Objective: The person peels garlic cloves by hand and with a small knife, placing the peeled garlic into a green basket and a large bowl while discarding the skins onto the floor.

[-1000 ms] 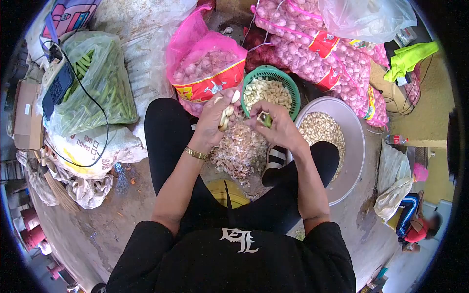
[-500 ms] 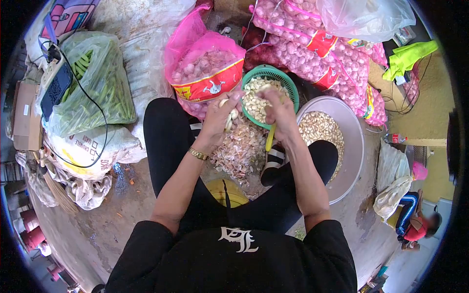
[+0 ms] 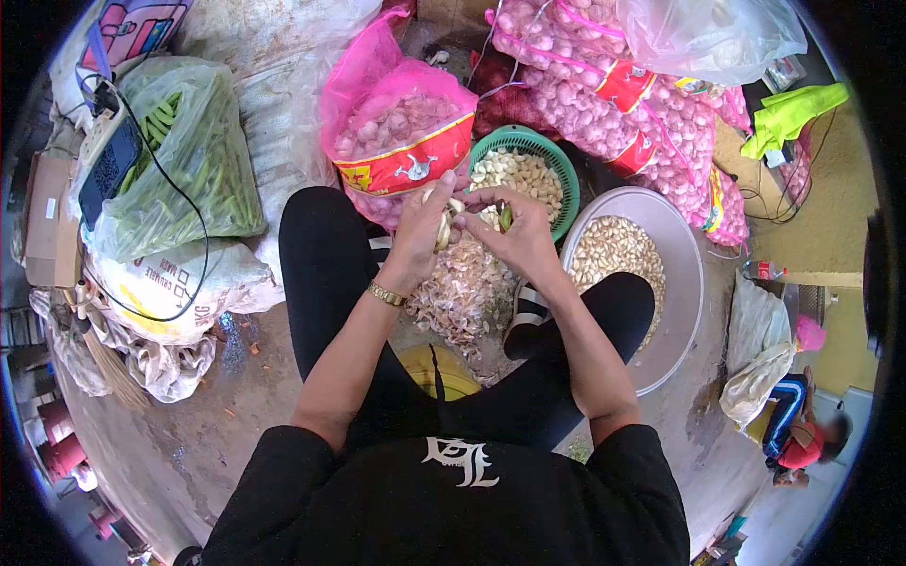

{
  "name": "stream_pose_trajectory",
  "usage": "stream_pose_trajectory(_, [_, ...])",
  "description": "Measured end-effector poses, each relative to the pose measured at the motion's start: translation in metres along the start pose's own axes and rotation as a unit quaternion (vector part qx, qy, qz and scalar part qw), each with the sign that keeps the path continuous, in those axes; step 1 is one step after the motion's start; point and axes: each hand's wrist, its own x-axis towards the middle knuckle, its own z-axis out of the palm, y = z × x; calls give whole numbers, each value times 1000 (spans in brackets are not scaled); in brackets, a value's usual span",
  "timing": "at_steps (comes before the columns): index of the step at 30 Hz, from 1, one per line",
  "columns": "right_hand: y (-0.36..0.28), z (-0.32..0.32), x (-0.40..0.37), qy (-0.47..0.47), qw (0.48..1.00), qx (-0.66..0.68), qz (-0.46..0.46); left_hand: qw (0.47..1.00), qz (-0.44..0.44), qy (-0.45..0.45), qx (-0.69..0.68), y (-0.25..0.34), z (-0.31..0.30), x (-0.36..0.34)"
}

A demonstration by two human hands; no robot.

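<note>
My left hand (image 3: pixel 418 231), with a gold watch at the wrist, is closed around several pale garlic cloves (image 3: pixel 443 232). Meeting it at the fingertips is my right hand (image 3: pixel 522 236), which grips what looks like a small knife (image 3: pixel 507 218); its yellow-green handle shows, but the blade is hidden. Below both hands lies a heap of garlic skins (image 3: pixel 462 292). Just beyond the right hand stands a green basket (image 3: pixel 568 179) of peeled cloves (image 3: pixel 528 179). To the right, a pale basin (image 3: pixel 681 311) holds many unpeeled-looking cloves (image 3: pixel 613 250).
A pink mesh sack of garlic (image 3: pixel 396 123) stands ahead, with more garlic sacks (image 3: pixel 661 141) at the back right. A plastic bag of green pods (image 3: pixel 189 170) sits on the left. A yellow container (image 3: pixel 425 368) is between my legs. Another person (image 3: pixel 802 439) sits far right.
My right hand has moved left from over the basket edge to meet my left hand at the cloves. The yellow handle has swung up with it. The left hand stays nearly in place.
</note>
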Motion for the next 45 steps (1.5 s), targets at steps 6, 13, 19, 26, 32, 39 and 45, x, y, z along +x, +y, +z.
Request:
stream_pose_trajectory(6, [3,-4,-2,14,998,-20,56,999,-12,-22,32,-3,-1,1])
stream_pose_trajectory(13, [-8,-18,7,41,924,247,289,999,7,-16,-28,1,-3,1])
stream_pose_trajectory(19, [-9,-14,6,45,926,247,282,998,23,-60,-22,0,3,-5])
stream_pose_trajectory(26, [2,-16,6,11,990,82,113,997,45,-53,45,2,-3,-1])
stream_pose_trajectory(32, [-5,-27,4,20,936,212,281,999,30,-41,-1,5,-4,0])
stream_pose_trajectory(39, [5,-28,5,-49,997,43,48,996,-7,-79,-44,16,-1,-9])
stream_pose_trajectory(45, [1,-24,5,-24,993,-98,-55,990,-58,-128,-31,16,-5,-10])
